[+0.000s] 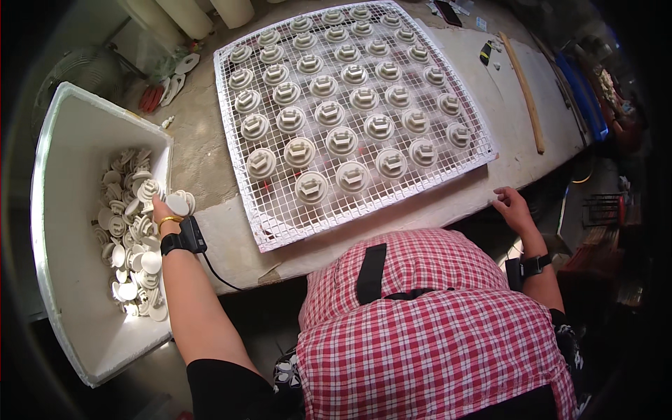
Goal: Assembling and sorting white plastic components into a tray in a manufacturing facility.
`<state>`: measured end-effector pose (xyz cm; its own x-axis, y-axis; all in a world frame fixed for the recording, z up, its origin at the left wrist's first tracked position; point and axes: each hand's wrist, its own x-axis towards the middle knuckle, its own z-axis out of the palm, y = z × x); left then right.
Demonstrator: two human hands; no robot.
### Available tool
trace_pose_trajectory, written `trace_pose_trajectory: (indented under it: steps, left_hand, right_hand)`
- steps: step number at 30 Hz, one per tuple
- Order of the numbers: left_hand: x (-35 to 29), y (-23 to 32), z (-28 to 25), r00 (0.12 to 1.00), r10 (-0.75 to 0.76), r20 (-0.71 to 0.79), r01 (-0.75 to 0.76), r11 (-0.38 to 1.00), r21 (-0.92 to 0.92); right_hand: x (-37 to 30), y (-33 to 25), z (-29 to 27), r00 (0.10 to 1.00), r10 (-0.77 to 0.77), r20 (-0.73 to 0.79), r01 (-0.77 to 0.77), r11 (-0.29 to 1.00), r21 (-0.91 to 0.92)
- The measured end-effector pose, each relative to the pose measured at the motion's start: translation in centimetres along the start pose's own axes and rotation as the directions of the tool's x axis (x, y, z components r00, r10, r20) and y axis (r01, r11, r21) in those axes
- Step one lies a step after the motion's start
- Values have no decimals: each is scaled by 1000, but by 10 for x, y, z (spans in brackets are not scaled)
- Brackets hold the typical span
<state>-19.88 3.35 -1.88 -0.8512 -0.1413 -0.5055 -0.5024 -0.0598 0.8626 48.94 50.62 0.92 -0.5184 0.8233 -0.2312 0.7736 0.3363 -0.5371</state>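
My left hand [165, 210] is at the right wall of a white foam box [64, 203], closed around a few white round plastic parts [180, 204]; its fingers are mostly hidden behind them. Many similar loose discs [122, 238] lie heaped inside the box, some flat side up, others showing a raised block. My right hand [514, 208] hovers off the table's front edge, fingers loosely apart, with nothing in it. Between the hands, a white mesh rack [280, 231] carries rows of these round parts [341, 141], block side up and spaced apart.
The rack rests on a worn pale table [231, 245]. Right of it lie a wooden stick [523, 98] and a yellow-black cutter [485, 53]; a phone [448, 12] is farther back. Red-handled tools [151, 98] and a fan [80, 84] stand at far left. A cable [218, 276] trails from my left wrist device.
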Motion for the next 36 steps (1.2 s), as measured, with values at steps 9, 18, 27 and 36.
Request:
trace_pose_trajectory:
  steps: [9,18,27,36]
  left_hand:
    - [-31,2,-11,993,112,-48,-104,985,141]
    - [-214,-158,45,649,539,537,-727,232,646]
    - [-228,-148,50,624,652,431,-659,141,739]
    - [-255,-160,61,582,695,422,-638,68,767]
  right_hand:
    - [-44,73,-13,996,93,-8,-93,994,58]
    - [-129,193,42,896,443,-11,-433,881,192]
    - [-198,213,138,705,549,449,-607,794,-19]
    - [-231,321,162,803,428,415,-575,740,349]
